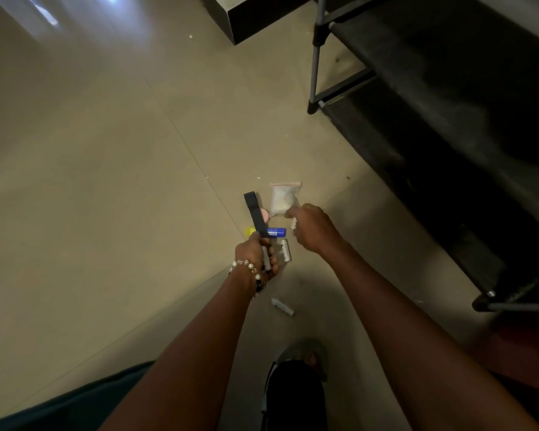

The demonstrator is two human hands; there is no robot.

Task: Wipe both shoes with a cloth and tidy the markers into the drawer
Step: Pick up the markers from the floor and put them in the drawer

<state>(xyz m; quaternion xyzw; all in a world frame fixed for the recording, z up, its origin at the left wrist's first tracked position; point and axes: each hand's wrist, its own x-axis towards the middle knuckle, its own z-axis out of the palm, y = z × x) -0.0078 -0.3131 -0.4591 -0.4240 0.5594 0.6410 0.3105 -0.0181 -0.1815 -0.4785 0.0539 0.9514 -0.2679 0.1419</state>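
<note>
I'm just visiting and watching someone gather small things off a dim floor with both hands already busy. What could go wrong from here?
1. The left hand already grips a black strap and a white pen-like item; adding more could make one slip out.
2. The small white piece lying near the person's foot could be stepped on or overlooked.
3. The right hand reaches beside the clear zip bag; in this dim light it may grab the wrong item.

Right hand hides its small white object — grip unclear.
</note>
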